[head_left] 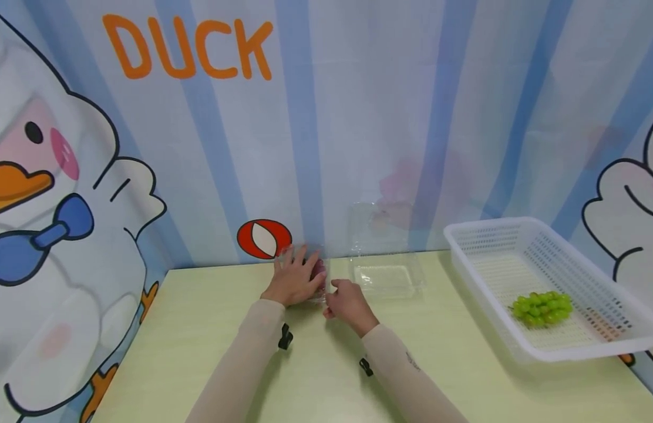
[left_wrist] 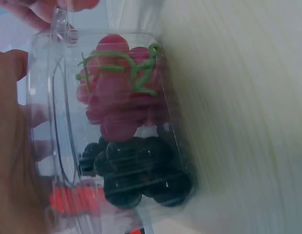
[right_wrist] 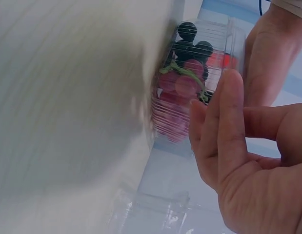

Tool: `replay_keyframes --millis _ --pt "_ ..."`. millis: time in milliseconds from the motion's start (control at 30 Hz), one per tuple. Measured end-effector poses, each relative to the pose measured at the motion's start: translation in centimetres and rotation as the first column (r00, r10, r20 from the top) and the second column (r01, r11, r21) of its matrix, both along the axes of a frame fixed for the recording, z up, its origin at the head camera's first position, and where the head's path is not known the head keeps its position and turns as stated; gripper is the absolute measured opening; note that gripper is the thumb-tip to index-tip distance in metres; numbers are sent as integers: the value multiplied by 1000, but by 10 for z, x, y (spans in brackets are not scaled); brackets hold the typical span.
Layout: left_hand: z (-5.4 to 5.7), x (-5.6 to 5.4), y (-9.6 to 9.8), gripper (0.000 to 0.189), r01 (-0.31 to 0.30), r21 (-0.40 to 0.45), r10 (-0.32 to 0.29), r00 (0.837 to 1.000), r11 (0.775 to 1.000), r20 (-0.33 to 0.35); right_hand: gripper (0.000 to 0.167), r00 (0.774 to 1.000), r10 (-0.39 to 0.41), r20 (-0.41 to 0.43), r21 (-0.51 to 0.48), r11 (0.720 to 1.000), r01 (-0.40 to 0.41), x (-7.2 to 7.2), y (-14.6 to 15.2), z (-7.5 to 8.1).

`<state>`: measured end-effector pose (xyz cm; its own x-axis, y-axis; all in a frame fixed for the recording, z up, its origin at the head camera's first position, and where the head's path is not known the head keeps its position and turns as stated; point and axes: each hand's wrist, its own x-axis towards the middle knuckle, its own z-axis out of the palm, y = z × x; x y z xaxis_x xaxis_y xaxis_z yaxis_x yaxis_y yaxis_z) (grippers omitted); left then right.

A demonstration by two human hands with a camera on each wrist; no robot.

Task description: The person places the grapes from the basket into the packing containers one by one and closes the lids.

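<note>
Blue-striped curtain [head_left: 358, 129] behind, pale table [head_left: 210, 329] below: my left hand [head_left: 296, 278] lies, fingers spread, atop the clear grape box [left_wrist: 58, 146], its long axis pointing away toward the curtain. My right hand [head_left: 350, 306], fingers bent, is at its near right corner; whether it's pinching, I can't tell.

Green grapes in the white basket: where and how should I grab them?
From above, I'd cup the middle of the green grapes, fingers round both sides. They lie as one low bunch on the floor of the white basket, with walls rising around, so straight down looks easiest.
</note>
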<state>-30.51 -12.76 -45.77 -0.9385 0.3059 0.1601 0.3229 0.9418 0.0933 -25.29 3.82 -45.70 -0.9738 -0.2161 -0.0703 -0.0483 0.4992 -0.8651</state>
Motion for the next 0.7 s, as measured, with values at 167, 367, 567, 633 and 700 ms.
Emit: replay_keyframes --millis 167,367,567,633,700 --pt "-1 -4 8 62 21 2 -21 1000 1000 -7 48 1000 15 16 12 1000 -16 4 9 7" --pt "0 -8 15 66 60 7 -60 998 998 11 43 999 45 -4 20 999 -45 9 27 17" --pt "0 -10 24 70 96 14 -96 994 995 47 42 998 42 -51 50 998 -39 11 49 24" --pt "0 -11 27 71 102 21 -103 993 995 58 41 997 24 -67 40 999 -22 11 56 25" --pt "0 -13 29 73 109 23 -110 992 994 65 39 997 -4 -73 19 1000 6 10 63 25"
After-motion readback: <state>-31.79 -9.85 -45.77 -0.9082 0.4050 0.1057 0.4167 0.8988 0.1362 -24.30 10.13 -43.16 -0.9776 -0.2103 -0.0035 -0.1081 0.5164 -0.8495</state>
